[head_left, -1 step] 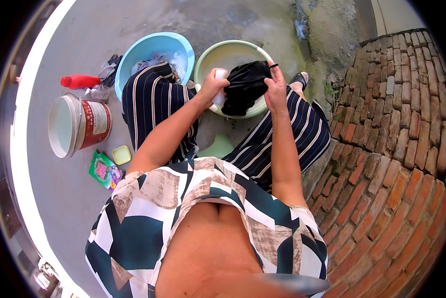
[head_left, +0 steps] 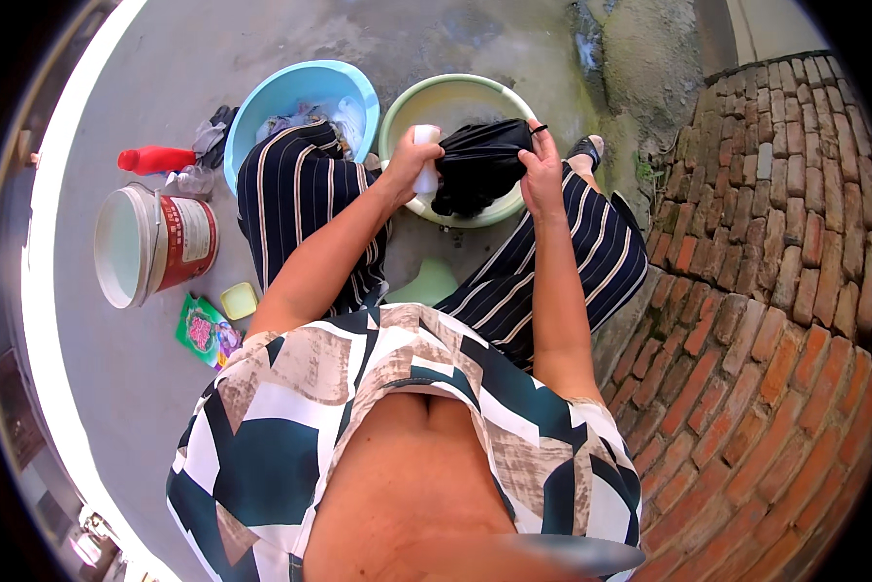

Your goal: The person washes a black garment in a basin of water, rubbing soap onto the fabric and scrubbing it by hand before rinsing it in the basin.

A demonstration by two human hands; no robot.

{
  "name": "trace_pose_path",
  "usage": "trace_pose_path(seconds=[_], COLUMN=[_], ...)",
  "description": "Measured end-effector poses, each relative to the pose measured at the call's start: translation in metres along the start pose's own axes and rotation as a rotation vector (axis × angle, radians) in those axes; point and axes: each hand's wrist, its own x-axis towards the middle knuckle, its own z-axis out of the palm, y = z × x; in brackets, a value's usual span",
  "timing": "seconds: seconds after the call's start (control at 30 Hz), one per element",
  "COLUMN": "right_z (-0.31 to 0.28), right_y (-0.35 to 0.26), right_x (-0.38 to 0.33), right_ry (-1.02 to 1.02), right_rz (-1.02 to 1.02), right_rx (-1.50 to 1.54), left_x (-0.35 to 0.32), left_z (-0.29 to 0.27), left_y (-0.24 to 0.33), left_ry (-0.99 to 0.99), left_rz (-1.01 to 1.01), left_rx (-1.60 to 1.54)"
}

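Above the pale green basin (head_left: 394,116), a wet-looking black cloth (head_left: 477,179) is stretched between my two hands. My left hand (head_left: 407,170) is closed on a white bar of soap (head_left: 427,160) and also grips the cloth's left edge. The soap stands nearly upright, with part of it hidden by my fingers. At the cloth's upper right edge, my right hand (head_left: 542,167) pinches the fabric between thumb and fingers. The lower part of the cloth hangs bunched over the basin.
A blue basin (head_left: 251,107) with laundry stands left of the green one. Further left are a red bottle (head_left: 154,159), a white-and-red bucket (head_left: 185,242), a yellow soap dish (head_left: 239,301) and a green packet (head_left: 203,330). A brick wall (head_left: 775,242) rises at the right.
My left hand and the soap have shifted slightly up and left, and the soap is more upright. The cloth is gathered into tighter folds toward my left hand. My right hand has barely moved.
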Motion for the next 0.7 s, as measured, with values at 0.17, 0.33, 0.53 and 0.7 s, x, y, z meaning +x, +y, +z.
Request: trace_pose_path(seconds=[0.17, 0.33, 0.53, 0.7], right_z=[-0.042, 0.013, 0.038, 0.016], right_y=[0.038, 0.043, 0.08, 0.08], right_x=[-0.02, -0.051, -0.034, -0.016], right_ry=[0.241, -0.243, 0.069, 0.249], right_rz=[-0.019, 0.124, -0.132, -0.128], right_rx=[-1.116, -1.022, -1.013, -0.771], left_x=[0.006, 0.007, -0.006, 0.016], left_z=[0.0, 0.007, 0.019, -0.005], left_y=[0.013, 0.02, 0.025, 0.028], left_ry=[0.053, 0.148, 0.038, 0.089], left_rz=[-0.008, 0.007, -0.028, 0.173], left_rx=[-0.258, -0.483, -0.506, -0.474])
